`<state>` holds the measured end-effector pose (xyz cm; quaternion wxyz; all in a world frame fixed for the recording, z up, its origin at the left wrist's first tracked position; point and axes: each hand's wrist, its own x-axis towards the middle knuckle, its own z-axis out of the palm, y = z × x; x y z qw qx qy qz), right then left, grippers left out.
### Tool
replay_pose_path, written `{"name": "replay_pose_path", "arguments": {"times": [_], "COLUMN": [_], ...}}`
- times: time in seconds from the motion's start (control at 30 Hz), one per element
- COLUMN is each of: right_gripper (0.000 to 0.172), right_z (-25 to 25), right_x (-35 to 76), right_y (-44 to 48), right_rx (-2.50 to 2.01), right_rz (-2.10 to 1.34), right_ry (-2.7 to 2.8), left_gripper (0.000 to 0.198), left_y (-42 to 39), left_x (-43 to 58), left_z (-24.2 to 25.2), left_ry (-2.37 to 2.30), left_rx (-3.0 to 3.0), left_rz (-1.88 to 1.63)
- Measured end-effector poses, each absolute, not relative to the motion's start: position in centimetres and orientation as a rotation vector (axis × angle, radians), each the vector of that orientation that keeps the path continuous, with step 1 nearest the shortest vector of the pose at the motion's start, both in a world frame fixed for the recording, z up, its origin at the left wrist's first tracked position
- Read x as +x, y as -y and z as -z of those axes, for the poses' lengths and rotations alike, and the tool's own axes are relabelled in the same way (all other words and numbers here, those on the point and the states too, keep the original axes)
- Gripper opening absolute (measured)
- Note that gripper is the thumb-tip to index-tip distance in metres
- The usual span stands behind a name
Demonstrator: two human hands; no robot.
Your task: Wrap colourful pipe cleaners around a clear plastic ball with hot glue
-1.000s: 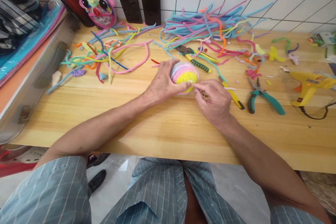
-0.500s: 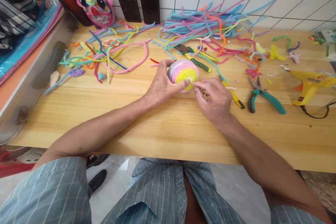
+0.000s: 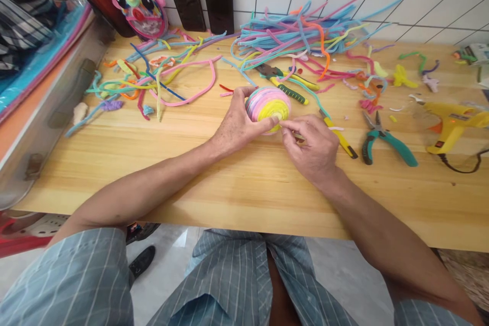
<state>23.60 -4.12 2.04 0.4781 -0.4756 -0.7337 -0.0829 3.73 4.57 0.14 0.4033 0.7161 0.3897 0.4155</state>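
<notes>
1. Two hands meet at the middle of the frame, on a pipe-cleaner coil (image 3: 268, 104) that has a yellow centre with pink, blue and purple rings around it.
2. Compared with one second ago, the coil is tipped a little more toward the camera, so the yellow centre looks rounder. Both hands have stayed in almost the same place.
3. Left hand (image 3: 237, 122): the fingers are closed around the coil from its left side, with the thumb pressed on the lower part of the yellow centre.
4. Right hand (image 3: 311, 145): the thumb and first finger are narrow, pinched on the lower right edge of the coil. The other fingers are curled under.
5. The coil is just above the table (image 3: 229, 178); I cannot tell if its underside touches the wood.
6. At the left edge of the frame a clear plastic box (image 3: 57, 107) stands against the table. Blue and pink sheets (image 3: 46, 51) show at its top, but what is inside it I cannot tell.
7. A big heap of pipe cleaners (image 3: 301, 35) lies at the upper middle, well apart from the hands.
8. Teal pliers (image 3: 385, 145) and a yellow glue gun (image 3: 451, 125) lie at the right.
</notes>
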Motion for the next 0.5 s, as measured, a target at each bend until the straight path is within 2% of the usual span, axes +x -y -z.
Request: {"name": "replay_pose_path", "arguments": {"times": [0.2,0.37,0.5], "right_gripper": [0.025,0.024,0.022], "right_z": [-2.0,-1.7,-2.2], "right_x": [23.8,24.1,24.8], "right_y": [3.9,3.6,3.4], "right_rx": [-1.135,-1.147,-1.175], "right_rz": [0.196,0.274,0.395], "right_ry": [1.817,1.824,1.835], "left_gripper": [0.097,0.087,0.087], "left_y": [-4.8,-5.1,-5.2], "left_x": [3.3,3.0,3.2], "left_z": [-0.4,-0.8,-1.1], "left_ry": [-0.972,-1.019,-0.989], "left_rx": [1.855,1.862,1.741], "left_rz": [-1.024,-1.01,-0.995]}}
